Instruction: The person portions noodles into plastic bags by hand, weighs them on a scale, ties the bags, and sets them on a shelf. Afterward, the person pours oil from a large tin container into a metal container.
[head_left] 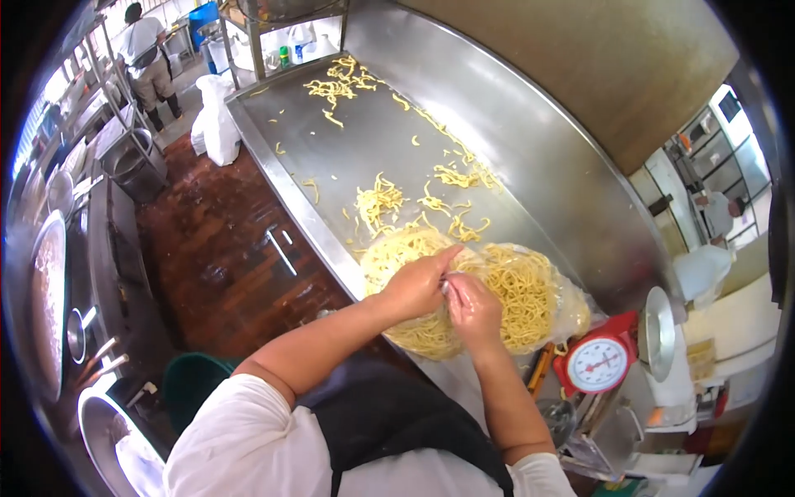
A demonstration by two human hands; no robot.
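My left hand and my right hand meet over clear plastic bags of yellow noodles on the steel table. Both are closed, fingertips pinching the gathered plastic of a bag between them. One noodle bag bulges beneath my left hand, and another bag of noodles lies to the right of my right hand. Whether the two bulges are separate bags is hard to make out. Loose noodles lie in a small heap just beyond the bags.
The steel table has a raised rim and more scattered noodles at its far end. A red dial scale stands at right. A white plastic bag is beyond the left edge. Another person stands far left.
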